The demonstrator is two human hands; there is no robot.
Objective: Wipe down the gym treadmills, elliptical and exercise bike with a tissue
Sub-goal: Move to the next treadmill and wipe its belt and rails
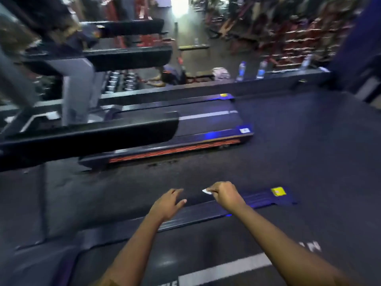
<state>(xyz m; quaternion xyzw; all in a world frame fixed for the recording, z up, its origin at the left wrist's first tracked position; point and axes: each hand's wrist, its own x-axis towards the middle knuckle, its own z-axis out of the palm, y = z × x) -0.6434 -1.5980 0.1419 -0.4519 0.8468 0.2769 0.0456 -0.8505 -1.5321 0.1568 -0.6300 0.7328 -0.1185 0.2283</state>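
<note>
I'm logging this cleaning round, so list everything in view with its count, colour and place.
near treadmill: one, dark, white belt stripe, underfoot
second treadmill: one, dark, orange side strip, beyond it
handrails: three, black, left
yellow stickers: two, one on each treadmill's end
bottles: three, clear with blue, on the far ledge
tissue: one, white, pinched over the near treadmill's rail
left hand: one, open, over that rail
right hand: one, pinching the tissue

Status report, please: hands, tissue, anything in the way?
Left hand open, empty. Right hand grips tissue over treadmill side rail. Rail ahead looks clear.
</note>
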